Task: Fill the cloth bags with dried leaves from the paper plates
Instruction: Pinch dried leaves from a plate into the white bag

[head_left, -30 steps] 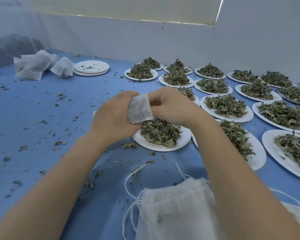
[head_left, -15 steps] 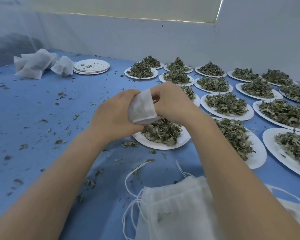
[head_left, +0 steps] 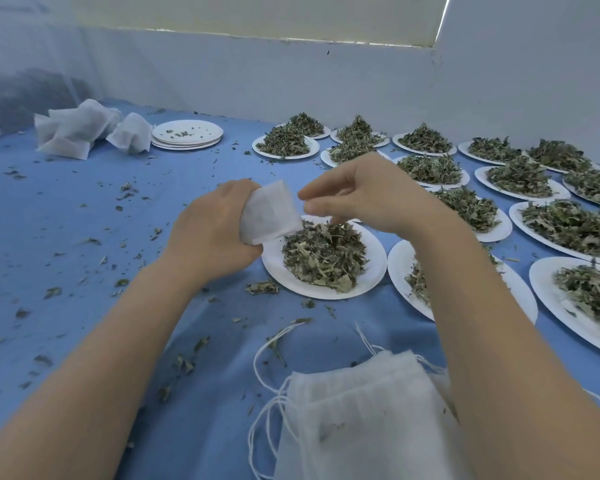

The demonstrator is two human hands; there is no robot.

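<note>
The left hand (head_left: pixel 208 233) grips a small white cloth bag (head_left: pixel 269 213) above the near round paper plate (head_left: pixel 371 275) of dried green leaves (head_left: pixel 323 258); just right, the right hand (head_left: pixel 364 195) hovers loosely curled, holding nothing.

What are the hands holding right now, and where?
Left hand grips a small cloth bag by its lower end. Right hand holds nothing visible.

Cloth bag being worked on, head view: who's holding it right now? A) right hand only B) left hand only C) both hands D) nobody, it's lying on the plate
B: the left hand grips the cloth bag, while the right hand is beside it with fingers loosely curled, off the cloth, above the plate of dried leaves.
</note>
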